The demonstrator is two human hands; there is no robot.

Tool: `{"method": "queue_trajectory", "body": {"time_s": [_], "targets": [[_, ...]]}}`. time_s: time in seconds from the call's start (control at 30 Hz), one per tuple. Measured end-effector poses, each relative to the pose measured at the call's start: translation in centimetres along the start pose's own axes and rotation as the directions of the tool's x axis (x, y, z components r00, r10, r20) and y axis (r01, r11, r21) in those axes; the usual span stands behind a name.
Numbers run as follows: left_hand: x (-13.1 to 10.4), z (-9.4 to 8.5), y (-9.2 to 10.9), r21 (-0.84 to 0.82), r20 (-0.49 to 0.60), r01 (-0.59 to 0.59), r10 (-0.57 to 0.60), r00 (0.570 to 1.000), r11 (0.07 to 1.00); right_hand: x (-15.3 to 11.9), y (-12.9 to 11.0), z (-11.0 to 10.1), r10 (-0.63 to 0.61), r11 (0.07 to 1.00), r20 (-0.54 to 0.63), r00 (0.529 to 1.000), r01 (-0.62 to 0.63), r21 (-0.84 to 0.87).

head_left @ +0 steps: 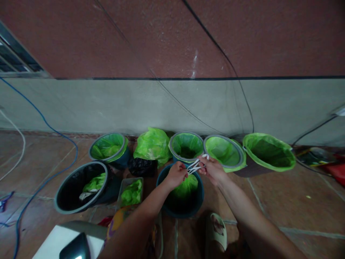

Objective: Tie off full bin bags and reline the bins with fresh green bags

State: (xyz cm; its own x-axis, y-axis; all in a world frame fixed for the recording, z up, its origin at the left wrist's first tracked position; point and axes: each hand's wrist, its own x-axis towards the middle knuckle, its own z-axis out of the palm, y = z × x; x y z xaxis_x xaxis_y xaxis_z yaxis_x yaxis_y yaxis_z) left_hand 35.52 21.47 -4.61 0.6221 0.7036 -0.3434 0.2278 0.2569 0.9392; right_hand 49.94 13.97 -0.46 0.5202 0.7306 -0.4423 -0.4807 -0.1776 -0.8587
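Observation:
Near the middle of the head view, a looped white cord (pixel 193 167) is stretched between my two hands. My left hand (pixel 176 175) pinches one end of it, and my right hand (pixel 211 169) has the other end wrapped about its fingers. Directly beneath them stands a dark blue bin (pixel 199 203). Inside that bin a green plastic bag (pixel 185 187) rises with its top gathered, just under the cord. Whether the cord is joined to the bag I cannot tell.
Against the wall stand several bins lined with green bags, one being a grey-rimmed bin (pixel 186 133), beside a stuffed green bag (pixel 152 144). At left are a tilted black bin (pixel 78 208), a small tub (pixel 142 190) and a blue cable (pixel 44 120). A phone (pixel 75 248) lies front left.

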Motion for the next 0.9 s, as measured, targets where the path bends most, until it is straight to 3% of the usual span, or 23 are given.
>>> {"method": "queue_trajectory", "body": {"time_s": [0.17, 0.27, 0.53, 0.67, 0.77, 0.83, 0.9], "targets": [[0.3, -0.5, 0.8, -0.222, -0.24, 0.005, -0.059, 0.969, 0.975, -0.3, 0.3, -0.5, 0.064, 0.985, -0.034, 0.997, -0.069, -0.157], [0.4, -0.8, 1.0, -0.289, -0.316, -0.009, -0.086, 0.945, 0.957, -0.1, 0.7, -0.8, 0.009, 0.973, -0.041, 0.999, -0.018, -0.232], [1.0, -1.1, 0.1, -0.273, -0.468, -0.147, 0.003, 0.884, 0.951, 0.7, 1.4, -1.2, -0.076, 0.924, -0.03, 0.997, 0.059, -0.378], [1.4, -1.5, -0.3, -0.216, -0.487, -0.138, 0.016, 0.873, 0.967, 0.5, 1.2, -1.1, -0.06, 0.922, -0.05, 0.997, 0.036, -0.385], [1.4, -1.7, -0.2, 0.004, -0.423, -0.076, 0.071, 0.903, 0.997, -0.1, 0.8, -0.6, -0.109, 0.935, 0.028, 0.994, 0.112, -0.337], [0.9, -1.6, 0.2, 0.277, -0.245, -0.091, 0.162, 0.956, 0.956, -0.6, 0.3, -0.1, -0.192, 0.928, 0.127, 0.973, 0.222, -0.299], [0.1, -1.3, 0.7, 0.514, 0.002, -0.182, 0.211, 0.978, 0.838, -1.1, -0.1, 0.4, -0.268, 0.911, 0.204, 0.942, 0.316, -0.265]]}}
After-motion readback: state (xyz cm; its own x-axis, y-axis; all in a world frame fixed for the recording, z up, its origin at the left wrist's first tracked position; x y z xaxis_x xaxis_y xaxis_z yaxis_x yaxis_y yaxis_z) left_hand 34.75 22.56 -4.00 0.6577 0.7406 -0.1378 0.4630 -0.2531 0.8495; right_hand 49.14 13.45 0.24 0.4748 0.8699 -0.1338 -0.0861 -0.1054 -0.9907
